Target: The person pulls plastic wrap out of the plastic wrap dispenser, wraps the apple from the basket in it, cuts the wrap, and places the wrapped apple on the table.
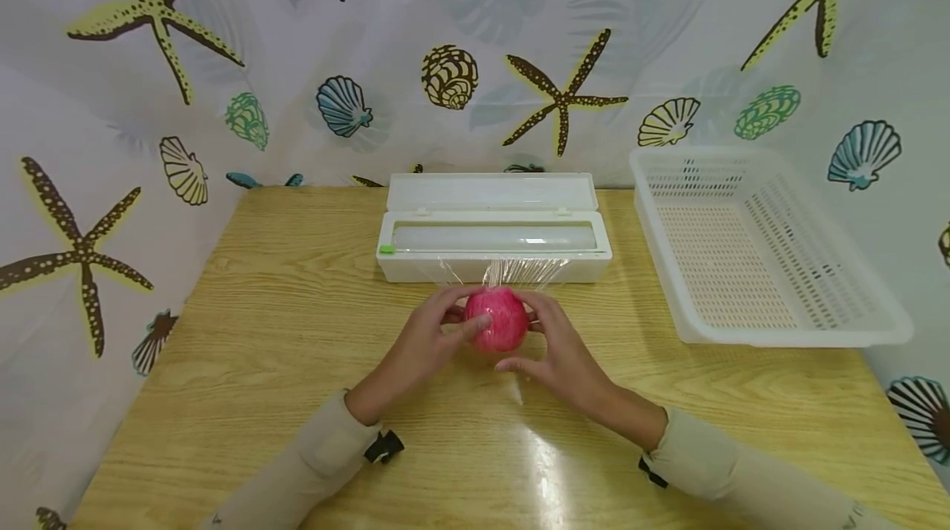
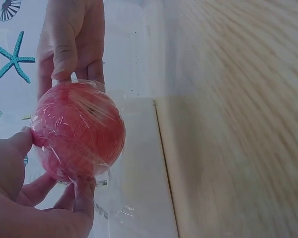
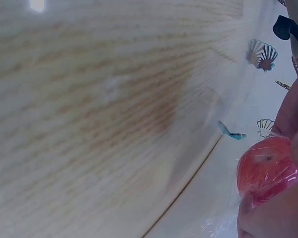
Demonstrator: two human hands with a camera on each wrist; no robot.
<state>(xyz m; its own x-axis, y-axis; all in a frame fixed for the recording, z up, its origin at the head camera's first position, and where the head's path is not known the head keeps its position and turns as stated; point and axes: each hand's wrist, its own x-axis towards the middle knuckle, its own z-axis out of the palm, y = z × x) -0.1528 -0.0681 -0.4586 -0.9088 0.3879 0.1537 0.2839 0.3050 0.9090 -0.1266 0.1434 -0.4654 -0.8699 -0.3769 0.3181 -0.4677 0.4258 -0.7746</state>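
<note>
And there, held the wrapped apple (image 1: 506, 329) right over the middle of the table (image 1: 297, 266)!
Gripped it in the left hand (image 1: 430, 334) with thumb and fingers round its left side; touched its right side with the fingers of the right hand (image 1: 566, 361), with thumb spread clear. Had cling film (image 1: 523, 272) stretched back to the white dispenser (image 1: 493, 216) near the far edge, plus the perforated basket (image 1: 794, 338) at the far right corner.
</note>
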